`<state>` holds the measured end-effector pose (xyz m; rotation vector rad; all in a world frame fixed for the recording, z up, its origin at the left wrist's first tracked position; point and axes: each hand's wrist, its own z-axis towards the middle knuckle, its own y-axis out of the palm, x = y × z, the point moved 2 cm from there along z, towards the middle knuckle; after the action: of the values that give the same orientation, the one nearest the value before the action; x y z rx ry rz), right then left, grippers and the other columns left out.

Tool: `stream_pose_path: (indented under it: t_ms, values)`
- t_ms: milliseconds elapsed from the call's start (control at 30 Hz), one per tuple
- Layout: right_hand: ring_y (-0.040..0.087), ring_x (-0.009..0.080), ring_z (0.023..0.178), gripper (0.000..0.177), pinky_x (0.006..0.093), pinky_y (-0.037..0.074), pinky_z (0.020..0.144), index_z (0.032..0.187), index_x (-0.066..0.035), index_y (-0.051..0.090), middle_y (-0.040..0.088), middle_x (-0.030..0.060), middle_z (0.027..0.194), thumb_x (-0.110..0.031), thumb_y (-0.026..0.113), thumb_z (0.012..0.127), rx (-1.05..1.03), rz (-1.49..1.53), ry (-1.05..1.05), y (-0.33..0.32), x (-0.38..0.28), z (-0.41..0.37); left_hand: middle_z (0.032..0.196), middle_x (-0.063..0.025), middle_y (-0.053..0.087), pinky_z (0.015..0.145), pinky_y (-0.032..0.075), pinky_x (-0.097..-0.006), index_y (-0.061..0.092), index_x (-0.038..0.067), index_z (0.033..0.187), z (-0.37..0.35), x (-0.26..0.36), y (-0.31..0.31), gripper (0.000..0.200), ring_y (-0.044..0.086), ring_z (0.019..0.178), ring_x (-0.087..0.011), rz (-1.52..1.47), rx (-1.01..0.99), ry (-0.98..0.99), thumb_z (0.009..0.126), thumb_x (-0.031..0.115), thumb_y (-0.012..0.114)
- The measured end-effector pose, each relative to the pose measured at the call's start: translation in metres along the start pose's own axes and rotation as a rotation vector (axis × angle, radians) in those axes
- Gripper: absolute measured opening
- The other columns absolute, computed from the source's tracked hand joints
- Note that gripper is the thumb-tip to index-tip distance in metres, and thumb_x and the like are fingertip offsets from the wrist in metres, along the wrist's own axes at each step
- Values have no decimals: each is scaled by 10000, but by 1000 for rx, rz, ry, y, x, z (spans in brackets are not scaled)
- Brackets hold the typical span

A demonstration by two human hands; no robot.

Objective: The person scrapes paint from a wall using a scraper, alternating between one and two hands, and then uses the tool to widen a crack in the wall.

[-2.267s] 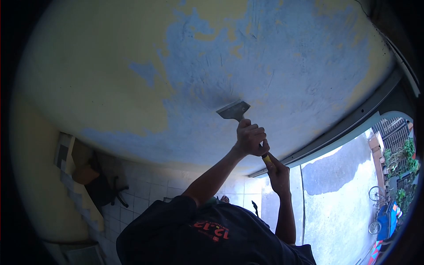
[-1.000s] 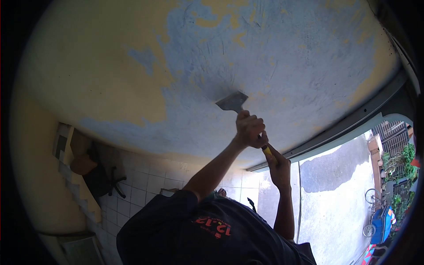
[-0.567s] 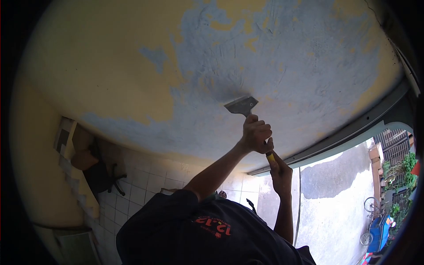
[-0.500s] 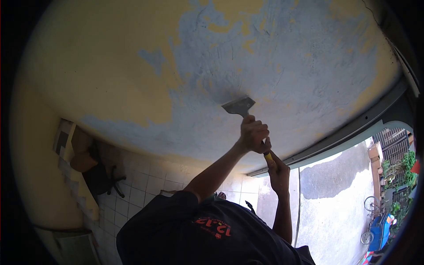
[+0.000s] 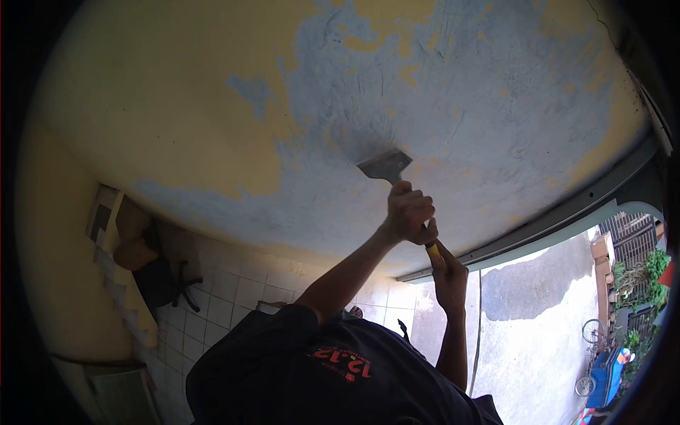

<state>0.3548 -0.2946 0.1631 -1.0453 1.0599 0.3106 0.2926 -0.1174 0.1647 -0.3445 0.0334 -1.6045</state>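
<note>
A wide-bladed scraper [image 5: 386, 166] rests its edge against the wall [image 5: 340, 205], over a bluish-grey area where the yellow coat is gone. My left hand [image 5: 411, 212] is closed around the scraper's handle just behind the blade. Lower down, my right hand [image 5: 449, 275] wraps the yellow-and-black end of the same handle. Both arms reach forward from the dark shirt [image 5: 283, 361]. Ragged yellow patches [image 5: 361, 42] remain among the bare grey, and fine scratches run across it.
At left, a dark chair [image 5: 159, 283] stands on white floor tiles [image 5: 212, 312] beside a stepped yellow-and-white edge [image 5: 127, 290]. A dark frame [image 5: 538, 216] borders the wall at right. Outside are sunlit concrete [image 5: 531, 361], a blue wheeled cart [image 5: 605, 375] and plants [image 5: 641, 280].
The view has shifted slightly, moving the wall patches a little to the right. The scraper and both hands sit almost where they were, with the same two-handed grip.
</note>
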Motion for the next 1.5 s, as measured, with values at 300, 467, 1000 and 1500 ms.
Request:
stream_pose_path:
  t_ms: [300, 467, 1000, 1500]
  values:
    - [677, 148, 825, 365, 332, 524, 741, 1312, -84, 598, 716, 200, 982, -206, 593, 968, 0, -35, -11, -2, -4, 0, 522, -15, 383, 635, 337, -383, 415, 142, 479, -1, -1, 0, 204, 408, 482, -202, 13, 10, 7, 510, 259, 580]
    - [660, 134, 775, 374, 330, 520, 716, 1321, -89, 592, 718, 192, 958, -215, 591, 969, -41, -79, 49, -2, -4, 0, 531, -10, 391, 623, 340, -380, 409, 142, 475, -3, -7, 1, 195, 404, 477, -203, -7, -19, 20, 491, 248, 573]
    - [476, 83, 607, 393, 291, 437, 567, 1333, -68, 578, 641, 110, 729, -242, 558, 981, -42, 56, 53, 14, 14, -6, 523, -8, 396, 639, 347, -371, 433, 140, 473, -11, -8, -2, 185, 407, 474, -193, -15, -73, 6, 499, 248, 581]
    - [421, 53, 561, 478, 258, 371, 503, 1351, -10, 541, 467, -1, 618, -295, 499, 971, -1, 377, 27, 54, -7, -2, 526, -4, 412, 660, 363, -360, 438, 142, 469, 39, -20, -38, 178, 423, 489, -190, 15, -212, 211, 503, 239, 582]
